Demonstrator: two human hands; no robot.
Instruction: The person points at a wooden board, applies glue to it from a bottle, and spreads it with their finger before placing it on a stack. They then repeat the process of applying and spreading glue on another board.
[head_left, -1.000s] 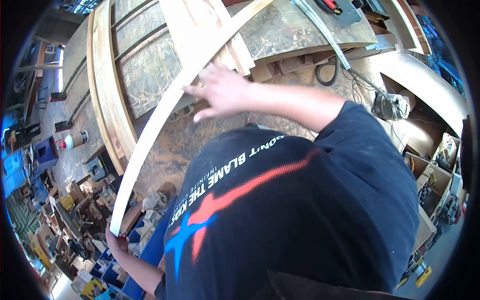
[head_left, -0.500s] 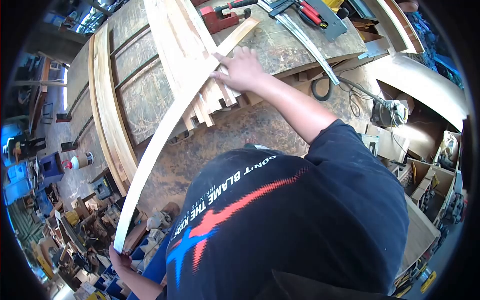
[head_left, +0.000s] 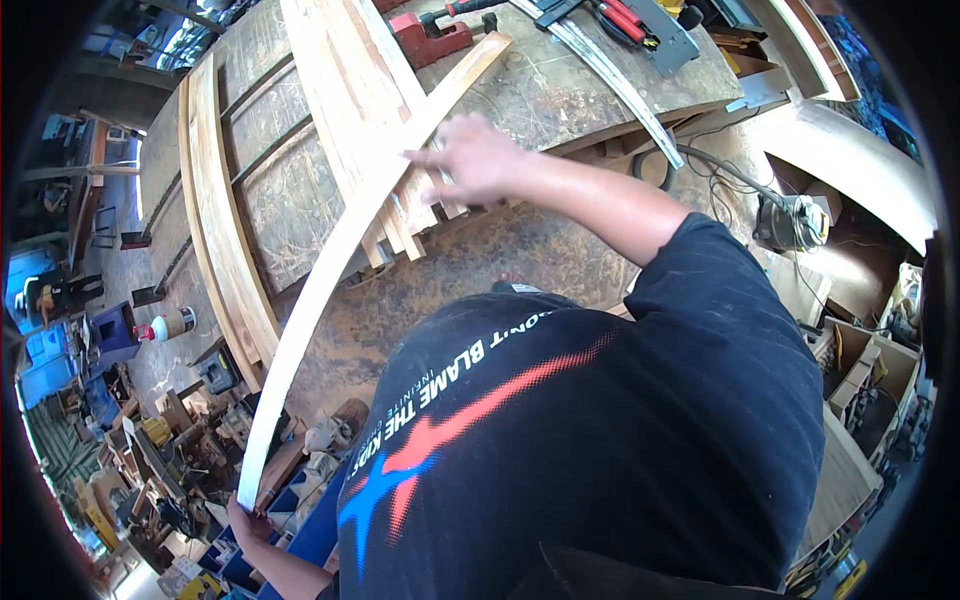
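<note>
A long pale wooden strip [head_left: 300, 330], bowed by the wide lens, runs from the lower left up across the workbench. My left hand [head_left: 250, 525] is closed round its near lower end. My right hand [head_left: 470, 160] is beside the strip's upper part, fingers apart and a little blurred, with the fingertips right at its edge. Under the strip lie several wooden boards [head_left: 345, 95] side by side, their uneven ends jutting past the bench's near edge.
The worn workbench [head_left: 560, 90] carries a red clamp [head_left: 430, 38], a long metal bar clamp [head_left: 610, 75] and red-handled tools [head_left: 622, 22]. More planks [head_left: 215, 190] rest across dark bars at left. A glue bottle [head_left: 170, 324] and a vacuum [head_left: 795, 222] stand further off.
My right hand has lifted its fingers off the strip and spread them, drawing slightly back toward me. My left hand still holds the lower end, and the strip has shifted slightly.
</note>
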